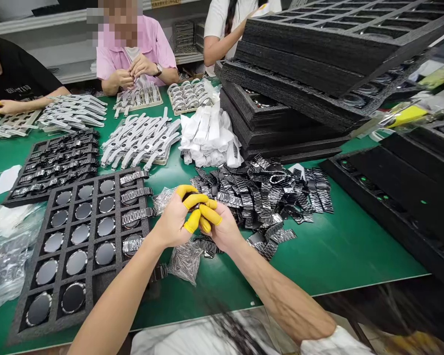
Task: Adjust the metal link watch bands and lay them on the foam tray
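Note:
My left hand (177, 219) and my right hand (220, 224) meet above the table, yellow finger cots on their fingertips. Both are closed round a small dark piece, mostly hidden by the fingers. Just below them lies a black metal link watch band (207, 246), partly covered. Left of my hands, a black foam tray (91, 231) holds round watch heads (76, 262) in its pockets, and its right column has watches with black link bands (136, 216). A bag of thin metal pins (186, 261) lies under my left hand. Loose black link bands (251, 192) are heaped beyond my right hand.
Tall stacked foam trays (288, 108) lean at the back right; another foam tray (385, 197) lies at right. White-strapped watches (138, 140) and white wrapped pieces (209, 133) stand beyond. Several people work across the green table (355, 251). Plastic bags (7, 266) lie at left.

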`<move>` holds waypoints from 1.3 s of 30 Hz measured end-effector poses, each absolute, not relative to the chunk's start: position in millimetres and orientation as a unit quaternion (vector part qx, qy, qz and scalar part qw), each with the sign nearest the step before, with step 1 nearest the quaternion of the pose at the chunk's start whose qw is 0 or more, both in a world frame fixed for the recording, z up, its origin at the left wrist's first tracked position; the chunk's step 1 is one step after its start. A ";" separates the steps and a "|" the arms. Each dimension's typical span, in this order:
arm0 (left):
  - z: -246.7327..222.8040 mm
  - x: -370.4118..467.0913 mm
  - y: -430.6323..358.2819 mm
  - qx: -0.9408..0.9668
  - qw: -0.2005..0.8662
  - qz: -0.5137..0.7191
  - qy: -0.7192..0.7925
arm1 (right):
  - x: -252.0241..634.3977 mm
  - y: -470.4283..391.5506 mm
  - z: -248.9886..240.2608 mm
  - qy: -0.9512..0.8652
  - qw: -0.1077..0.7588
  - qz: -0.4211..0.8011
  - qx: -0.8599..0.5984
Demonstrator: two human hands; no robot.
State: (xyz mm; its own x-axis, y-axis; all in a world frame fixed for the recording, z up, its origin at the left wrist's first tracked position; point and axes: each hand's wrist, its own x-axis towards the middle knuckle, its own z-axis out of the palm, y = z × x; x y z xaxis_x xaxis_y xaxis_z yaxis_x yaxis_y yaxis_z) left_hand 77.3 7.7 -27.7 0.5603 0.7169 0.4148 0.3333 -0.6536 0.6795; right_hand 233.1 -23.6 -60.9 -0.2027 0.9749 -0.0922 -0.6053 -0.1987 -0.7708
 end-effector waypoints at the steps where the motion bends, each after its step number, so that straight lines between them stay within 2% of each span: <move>1: -27.9 77.7 8.2 0.838 0.281 0.352 0.307 | 232.9 -24.1 -60.9 -0.307 0.554 0.711 -0.305; 7: -25.9 73.9 10.1 0.837 0.305 0.350 0.289 | 233.9 -22.3 -62.6 -0.307 0.541 0.714 -0.320; 11: -27.4 67.8 14.7 0.837 0.249 0.360 0.328 | 236.9 -17.3 -63.7 -0.302 0.542 0.719 -0.314; 13: -27.5 64.3 19.6 0.810 0.208 0.420 0.352 | 237.0 -17.3 -64.1 -0.336 0.538 0.714 -0.297; 15: -26.6 61.2 25.9 0.731 0.199 0.531 0.379 | 235.2 -19.5 -65.0 -0.391 0.510 0.707 -0.293; 18: -24.3 57.4 34.3 0.550 0.232 0.683 0.421 | 231.0 -24.1 -67.6 -0.462 0.418 0.720 -0.305; 21: -21.8 54.4 34.2 0.514 0.273 0.681 0.444 | 230.0 -24.8 -71.3 -0.466 0.363 0.737 -0.329; 23: -21.1 53.6 29.0 0.611 0.298 0.601 0.421 | 231.7 -22.0 -73.4 -0.424 0.414 0.721 -0.359; 26: -22.6 55.6 19.4 0.766 0.316 0.429 0.360 | 234.1 -17.0 -74.9 -0.344 0.549 0.654 -0.390; 28: -24.4 58.0 15.8 0.785 0.354 0.350 0.368 | 233.9 -15.9 -75.2 -0.338 0.601 0.609 -0.392; 30: -25.3 59.7 16.4 0.723 0.419 0.354 0.421 | 233.5 -16.4 -75.8 -0.368 0.614 0.584 -0.382; 32: -24.2 59.0 20.9 0.592 0.494 0.426 0.473 | 235.1 -17.1 -77.1 -0.425 0.603 0.560 -0.378; 34: -21.4 55.7 27.4 0.438 0.573 0.499 0.482 | 239.6 -17.0 -78.7 -0.544 0.526 0.522 -0.393; 36: -17.8 50.7 33.2 0.317 0.631 0.537 0.461 | 245.5 -16.3 -80.1 -0.701 0.367 0.474 -0.386; 39: -14.4 44.4 37.7 0.232 0.647 0.583 0.433 | 250.8 -14.9 -81.6 -0.841 0.135 0.396 -0.344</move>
